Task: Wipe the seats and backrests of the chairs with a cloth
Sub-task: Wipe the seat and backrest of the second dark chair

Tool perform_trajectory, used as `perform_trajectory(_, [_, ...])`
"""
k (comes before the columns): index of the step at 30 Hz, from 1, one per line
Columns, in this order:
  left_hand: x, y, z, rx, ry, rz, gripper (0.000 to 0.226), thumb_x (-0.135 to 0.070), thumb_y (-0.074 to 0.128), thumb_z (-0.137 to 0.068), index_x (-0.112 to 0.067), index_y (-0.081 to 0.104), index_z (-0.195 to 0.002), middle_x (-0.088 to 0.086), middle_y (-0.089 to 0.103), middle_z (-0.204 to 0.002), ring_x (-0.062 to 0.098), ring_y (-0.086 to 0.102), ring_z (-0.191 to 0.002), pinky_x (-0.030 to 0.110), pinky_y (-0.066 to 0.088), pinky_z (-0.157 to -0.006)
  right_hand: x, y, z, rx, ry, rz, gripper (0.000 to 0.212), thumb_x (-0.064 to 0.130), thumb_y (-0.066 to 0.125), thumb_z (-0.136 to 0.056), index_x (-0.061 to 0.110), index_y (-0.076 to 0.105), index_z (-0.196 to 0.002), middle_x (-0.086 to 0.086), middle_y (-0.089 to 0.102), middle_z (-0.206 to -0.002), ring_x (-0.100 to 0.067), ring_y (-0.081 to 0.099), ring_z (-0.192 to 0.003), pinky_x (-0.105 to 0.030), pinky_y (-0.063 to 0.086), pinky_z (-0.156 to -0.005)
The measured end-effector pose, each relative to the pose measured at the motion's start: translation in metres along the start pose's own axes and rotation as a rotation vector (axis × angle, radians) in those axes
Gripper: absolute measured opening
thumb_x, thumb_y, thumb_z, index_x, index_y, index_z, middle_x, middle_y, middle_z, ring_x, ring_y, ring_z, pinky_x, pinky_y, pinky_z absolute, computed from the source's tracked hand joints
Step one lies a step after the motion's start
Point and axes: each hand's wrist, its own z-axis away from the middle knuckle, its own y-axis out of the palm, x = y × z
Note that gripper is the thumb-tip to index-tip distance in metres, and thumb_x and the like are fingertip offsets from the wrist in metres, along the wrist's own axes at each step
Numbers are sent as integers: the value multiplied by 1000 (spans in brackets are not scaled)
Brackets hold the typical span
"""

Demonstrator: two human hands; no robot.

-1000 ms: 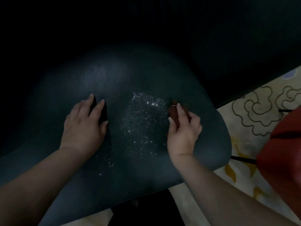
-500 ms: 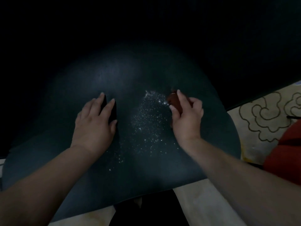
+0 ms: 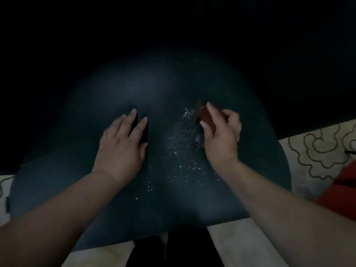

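Note:
A dark blue-grey chair seat (image 3: 146, 201) fills the middle of the dim view. A patch of white specks (image 3: 179, 151) glitters on it between my hands. My left hand (image 3: 123, 143) lies flat on the seat with its fingers spread, holding nothing. My right hand (image 3: 221, 135) is closed around a small brownish cloth (image 3: 204, 115) and presses it on the seat at the upper right edge of the specks. The backrest beyond is lost in darkness.
A cream rug (image 3: 316, 151) with a dark swirl pattern lies to the right of the chair. A red object (image 3: 341, 193) sits at the right edge. Pale floor (image 3: 237, 245) shows below the seat, and a dark shape (image 3: 169, 249) stands at the bottom centre.
Both hands have slid a little away from me and to the right across the seat. The view has shifted, so less of the red object shows.

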Motion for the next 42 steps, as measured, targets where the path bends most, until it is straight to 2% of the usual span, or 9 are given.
perform_trajectory(3, [0,2,0,-10,-9,6,62,-30,57,-90,-17,37,-148,10,25,-157,32,24,-141,47,24,-114,14,10,-28,-60,124,15,46,31,58,-96,42,47,-139,-2,36,-135,-20,36,-116,-45,36,-105])
perform_trajectory(10, [-1,1,1,-4,-12,19,62,-29,59,-90,-17,38,-147,10,26,-156,32,25,-141,47,25,-114,7,6,26,196,-269,81,51,23,69,-89,39,54,-135,-6,44,-129,-26,40,-114,-48,40,-100])
perform_trajectory(16, [2,2,1,7,-1,10,62,-31,56,-92,-19,35,-148,8,23,-158,31,23,-142,46,24,-114,25,20,-32,18,1,7,48,30,60,-94,41,47,-139,-1,35,-136,-22,35,-120,-46,39,-104])
perform_trajectory(24, [5,-1,3,33,7,28,62,-32,55,-92,-21,32,-149,5,20,-159,27,19,-144,43,21,-117,11,2,18,308,-429,159,50,26,70,-87,36,56,-134,-8,48,-128,-30,44,-114,-50,40,-97])
perform_trajectory(30, [11,0,14,36,27,22,61,-28,58,-91,-19,36,-148,5,23,-158,28,23,-143,45,24,-115,27,21,-14,86,-165,172,54,28,62,-93,38,43,-143,-6,39,-138,-26,36,-121,-42,31,-104])
perform_trajectory(34, [11,2,23,45,14,26,62,-29,56,-92,-20,34,-149,4,20,-159,27,19,-144,45,23,-116,22,14,31,214,-351,117,60,17,72,-85,29,51,-140,-9,49,-126,-28,43,-114,-44,40,-100])
perform_trajectory(37, [12,2,29,58,8,39,63,-29,58,-91,-21,34,-149,3,19,-159,26,19,-145,45,23,-116,17,-4,24,303,-209,-94,66,22,77,-81,30,47,-139,7,52,-122,-14,50,-112,-28,40,-101])
perform_trajectory(40, [14,2,34,71,7,27,65,-29,59,-90,-21,33,-149,3,19,-159,26,18,-145,44,23,-116,17,-19,5,310,-111,-194,44,28,76,-80,32,55,-118,8,57,-113,-15,59,-102,-42,55,-87])
perform_trajectory(42, [14,1,35,72,6,30,65,-28,60,-90,-21,34,-149,3,20,-159,27,20,-144,46,25,-115,14,-23,-4,237,-169,-66,34,30,75,-81,28,66,-114,5,50,-118,-15,49,-112,-44,49,-96])
